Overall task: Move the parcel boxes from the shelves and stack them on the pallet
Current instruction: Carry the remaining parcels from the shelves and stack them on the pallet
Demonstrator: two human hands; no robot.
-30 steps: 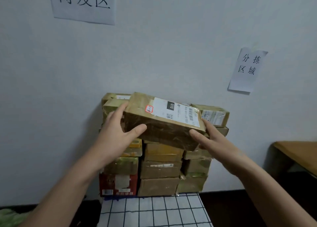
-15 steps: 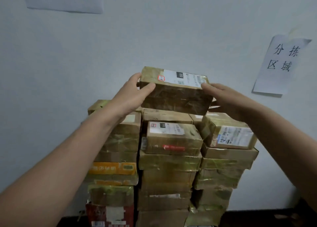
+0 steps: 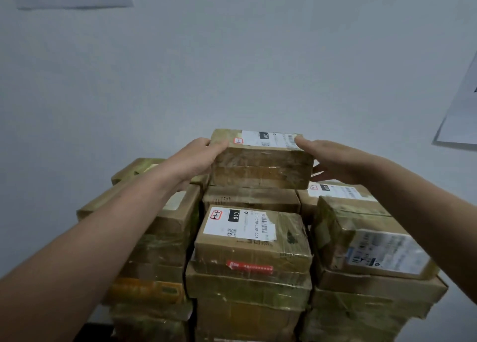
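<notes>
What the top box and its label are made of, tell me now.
Top box: seemingly brown cardboard, from its tan, matte, sharp-edged faces; glossy wrinkled streaks suggest clear packing tape wrapped over it. Label: apparently a white paper sticker, flat on the top face, printed with a barcode and a black block; whether it is coated cannot be told.

The top box (image 3: 260,168) is dull brown cardboard under glossy yellowish tape, with a white label (image 3: 271,138) carrying a black patch, fine barcode stripes and a red-outlined sticker (image 3: 238,141). The front box (image 3: 253,241) below repeats that scheme — plus a red strip (image 3: 249,267) along its side. One box at left (image 3: 147,290) is orange; a label at right (image 3: 384,254) shows blue print. The wall (image 3: 232,57) is pale grey-blue.
</notes>
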